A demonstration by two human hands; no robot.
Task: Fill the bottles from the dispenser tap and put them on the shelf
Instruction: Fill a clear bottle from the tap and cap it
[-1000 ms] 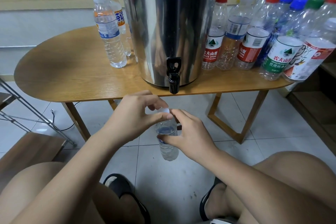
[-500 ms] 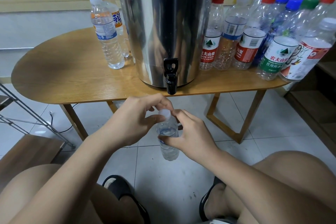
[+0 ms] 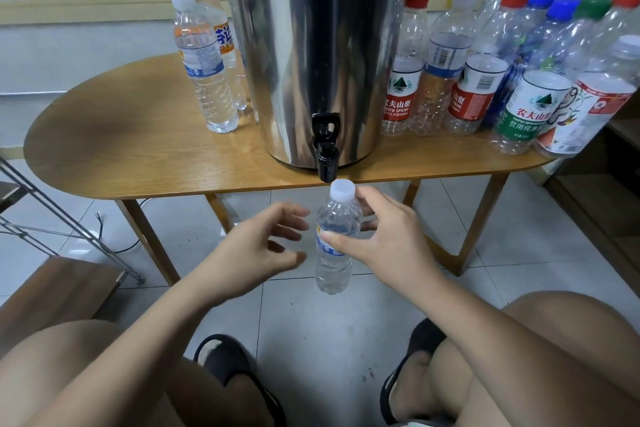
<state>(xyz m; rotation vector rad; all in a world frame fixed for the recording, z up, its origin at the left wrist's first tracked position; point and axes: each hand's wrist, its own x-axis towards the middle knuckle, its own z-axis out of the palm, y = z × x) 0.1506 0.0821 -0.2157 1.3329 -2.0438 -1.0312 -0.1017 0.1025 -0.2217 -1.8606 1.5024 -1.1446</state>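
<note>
Small clear bottle (image 3: pixel 334 246), blue label, white cap (image 3: pixel 342 190) on its neck; held upright in the air in front of the table (image 3: pixel 138 149) edge, above the tiled floor, cap just beneath the black tap (image 3: pixel 325 152). 
My right hand (image 3: pixel 384 246): clasps the bottle about its upper half, thumb across the label, fingers round the far side. 
My left hand (image 3: pixel 256 250): released, fingers spread and loosely curved, holding nothing; just beside the bottle on its left, a gap between them. 
Steel dispenser (image 3: pixel 318 45): stands at the table's front edge, tap overhanging it. 
Capped bottles, left of dispenser (image 3: pixel 207 73): a small cluster, the front one holding clear water. 
Capped bottles, right of dispenser (image 3: pixel 485 80): a crowded group, caps red, blue, green and white; several look empty. 
My knees and dark slippers (image 3: pixel 228 360): below, one on either side of the bottle.
</note>
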